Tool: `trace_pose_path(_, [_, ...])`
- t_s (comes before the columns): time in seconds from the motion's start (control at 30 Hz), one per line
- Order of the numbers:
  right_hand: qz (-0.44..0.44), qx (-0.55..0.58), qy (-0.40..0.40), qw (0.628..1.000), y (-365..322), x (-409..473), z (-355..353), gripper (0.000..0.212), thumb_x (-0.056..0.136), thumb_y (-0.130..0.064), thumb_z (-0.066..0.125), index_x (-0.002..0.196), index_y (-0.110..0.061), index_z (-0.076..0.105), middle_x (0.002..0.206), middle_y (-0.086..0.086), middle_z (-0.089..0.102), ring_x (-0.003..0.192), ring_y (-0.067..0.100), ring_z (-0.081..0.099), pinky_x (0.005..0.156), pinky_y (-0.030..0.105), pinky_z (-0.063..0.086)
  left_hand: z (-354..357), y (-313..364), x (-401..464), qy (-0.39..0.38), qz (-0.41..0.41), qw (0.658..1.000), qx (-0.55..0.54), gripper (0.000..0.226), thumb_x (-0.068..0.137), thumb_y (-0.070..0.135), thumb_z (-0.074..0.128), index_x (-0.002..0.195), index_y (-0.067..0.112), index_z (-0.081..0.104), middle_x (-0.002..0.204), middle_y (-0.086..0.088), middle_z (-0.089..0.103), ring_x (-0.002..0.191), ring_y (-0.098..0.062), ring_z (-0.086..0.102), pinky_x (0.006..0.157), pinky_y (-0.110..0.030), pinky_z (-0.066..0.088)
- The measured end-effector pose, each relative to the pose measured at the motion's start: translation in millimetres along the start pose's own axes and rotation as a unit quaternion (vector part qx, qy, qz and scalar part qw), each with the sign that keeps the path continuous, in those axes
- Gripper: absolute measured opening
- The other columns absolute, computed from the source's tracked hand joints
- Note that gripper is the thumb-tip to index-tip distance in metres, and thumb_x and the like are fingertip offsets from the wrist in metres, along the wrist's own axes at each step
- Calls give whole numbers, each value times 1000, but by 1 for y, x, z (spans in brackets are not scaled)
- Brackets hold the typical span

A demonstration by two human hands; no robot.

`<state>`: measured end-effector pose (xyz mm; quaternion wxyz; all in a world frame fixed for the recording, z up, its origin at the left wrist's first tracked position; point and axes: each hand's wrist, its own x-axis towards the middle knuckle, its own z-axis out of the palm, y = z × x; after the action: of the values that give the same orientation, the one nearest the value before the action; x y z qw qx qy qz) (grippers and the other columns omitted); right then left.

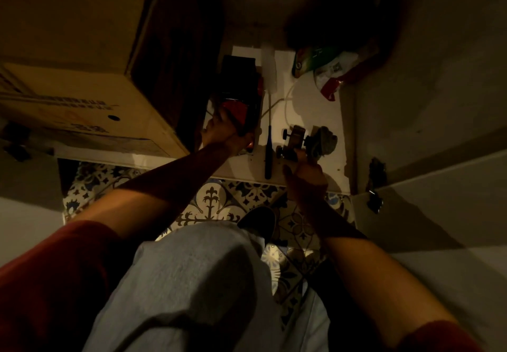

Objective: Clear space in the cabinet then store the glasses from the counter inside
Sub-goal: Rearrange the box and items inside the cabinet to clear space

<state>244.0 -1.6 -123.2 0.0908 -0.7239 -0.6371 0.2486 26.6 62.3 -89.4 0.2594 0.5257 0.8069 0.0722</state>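
Observation:
I crouch before an open low cabinet with a white floor [304,110]. My left hand [223,129] reaches into its left side and grips a black and red box-like thing [238,88]. My right hand [304,179] is near the cabinet's front edge and holds a small brown toy car with black wheels [292,139]. A grey crumpled lump [325,140] lies right behind the car. No glasses are in view.
A blue-handled brush [269,148] lies between my hands. Green, white and red packets [326,69] sit at the back right. A big cardboard box [76,77] stands at the left. The cabinet door [428,203] hangs open at the right. Patterned floor tiles [211,203] lie below.

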Motion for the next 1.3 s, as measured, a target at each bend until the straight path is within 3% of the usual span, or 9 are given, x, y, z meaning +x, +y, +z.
trace_pose_path(0.23, [8, -49, -30, 998, 5, 9, 9, 54, 102, -43, 54, 152, -24, 45, 140, 11, 62, 128, 35, 56, 101, 40, 46, -2, 2, 3, -4, -1, 998, 62, 117, 83, 73, 58, 161, 9, -2, 163, -22, 22, 148, -42, 28, 118, -53, 28])
trace_pose_path(0.43, [5, -66, -67, 996, 8, 2, 4, 55, 102, -42, 55, 154, -26, 45, 152, 4, 53, 139, 25, 49, 114, 34, 39, -6, 6, 12, 47, -60, 996, -40, 119, 80, 60, 73, 160, 14, -1, 160, -19, 29, 148, -39, 30, 119, -53, 29])
trace_pose_path(0.57, [0, -53, -71, 996, 16, -2, 9, 36, 97, -30, 66, 133, -24, 66, 123, -3, 70, 76, -17, 63, 61, 1, 48, -5, 14, 17, 35, -86, 994, -57, 130, 73, 60, 81, 161, 18, -4, 163, -19, 23, 149, -40, 26, 119, -55, 30])
trace_pose_path(0.63, [-33, -90, -52, 994, 22, -2, 8, 33, 100, -39, 60, 125, -20, 68, 105, -5, 72, 76, -8, 69, 63, 14, 54, -4, 17, 17, 20, -101, 993, -49, 135, 70, 61, 83, 161, 16, -7, 165, -19, 18, 151, -41, 23, 119, -57, 29])
trace_pose_path(0.73, [-67, -141, -48, 987, 22, -2, 6, 45, 105, -50, 44, 115, -11, 66, 101, 9, 70, 98, 32, 69, 73, 33, 51, -2, 19, 14, 20, -99, 994, -32, 135, 71, 63, 80, 160, 12, -8, 165, -18, 18, 150, -42, 24, 117, -57, 33])
trace_pose_path(0.9, [-103, -183, 29, 977, 18, -18, -5, 36, 65, -29, 95, 56, -12, 64, 45, 2, 53, 36, 24, 56, 39, 22, 38, 4, 12, 8, 34, -78, 996, -24, 127, 70, 62, 81, 158, 11, 5, 156, -17, 36, 140, -38, 40, 110, -49, 41])
trace_pose_path(1.0, [-60, -110, -9, 992, 14, -17, -19, 28, 89, -41, 75, 88, -14, 75, 82, 10, 71, 77, 30, 70, 63, 30, 46, -5, 7, 8, 7, -40, 998, -43, 123, 71, 61, 81, 158, 11, 9, 155, -15, 37, 141, -36, 40, 111, -46, 39])
trace_pose_path(1.07, [-19, -72, -49, 996, 14, -15, -31, 41, 96, -52, 60, 112, -16, 73, 105, 11, 72, 98, 32, 69, 78, 35, 51, -17, 8, 5, -26, -21, 997, -64, 124, 73, 59, 80, 159, 10, 5, 158, -16, 34, 143, -36, 38, 113, -45, 38])
trace_pose_path(1.3, [-11, -51, -44, 998, 0, -31, -67, 46, 96, -57, 57, 106, -14, 71, 99, 11, 73, 91, 31, 70, 67, 32, 50, -43, 10, -21, -41, 32, 996, -70, 99, 80, 54, 78, 155, 14, 26, 141, -15, 54, 129, -37, 53, 100, -40, 48])
